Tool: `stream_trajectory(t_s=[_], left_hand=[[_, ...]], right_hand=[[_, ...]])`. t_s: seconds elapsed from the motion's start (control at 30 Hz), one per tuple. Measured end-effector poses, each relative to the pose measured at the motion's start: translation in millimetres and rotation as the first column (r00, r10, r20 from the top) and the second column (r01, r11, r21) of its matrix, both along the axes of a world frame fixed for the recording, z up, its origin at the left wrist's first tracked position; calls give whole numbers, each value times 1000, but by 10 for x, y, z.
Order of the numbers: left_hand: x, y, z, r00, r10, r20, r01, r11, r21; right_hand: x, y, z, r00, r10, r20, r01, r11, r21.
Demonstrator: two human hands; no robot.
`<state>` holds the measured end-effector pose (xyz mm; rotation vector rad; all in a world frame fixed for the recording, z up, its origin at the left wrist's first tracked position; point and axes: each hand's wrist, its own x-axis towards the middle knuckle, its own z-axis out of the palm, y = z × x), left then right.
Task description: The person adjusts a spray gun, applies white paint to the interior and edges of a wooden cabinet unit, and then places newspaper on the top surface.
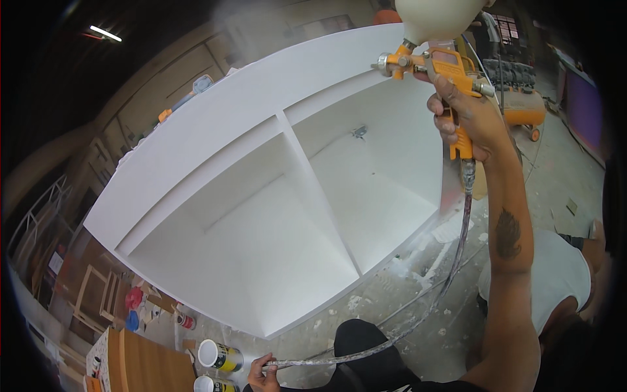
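Observation:
My right hand [471, 114] is closed around the grip of an orange spray gun [450, 65], raised at the upper right. A pale paint cup [439, 18] sits on top of the gun, its upper part cut off by the frame. The metal nozzle points left, over the top edge of a white cabinet [219, 153] with two open compartments split by an upright divider. From the gun's handle a paint-stained air hose [457, 251] curves down and across to my left hand [263, 375], whose fingers pinch it at the bottom. Faint mist hangs above the cabinet.
Paint cans [219, 356] stand beside a brown wooden cabinet [153, 362] at lower left. Another person in a white shirt [545, 274] is low at the right. An orange air compressor [522, 108] stands behind. The concrete floor [418, 320] is paint-spotted.

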<state>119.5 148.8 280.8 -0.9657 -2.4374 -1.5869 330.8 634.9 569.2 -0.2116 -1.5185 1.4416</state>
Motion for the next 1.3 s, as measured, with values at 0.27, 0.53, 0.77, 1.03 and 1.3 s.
stream_trajectory(t_s=[0.27,0.53,0.77,1.03,1.3], left_hand=[[114,-74,-96,998,-48,43,49,998,-27],[240,60,-185,992,5,126,-6,1000,4],[456,210,-178,985,-9,173,22,997,-71],[507,449,-244,981,-30,193,8,994,112],[551,519,-64,995,11,104,-9,1000,-24]], right_hand=[[-5,63,-147,1000,23,5,-23,1000,3],[-25,678,-200,957,-290,-3,289,955,-60],[0,1425,-170,778,-627,-39,628,778,-3],[55,1740,-189,645,-763,-41,758,646,-93],[78,2114,-247,529,-844,-83,844,515,149]])
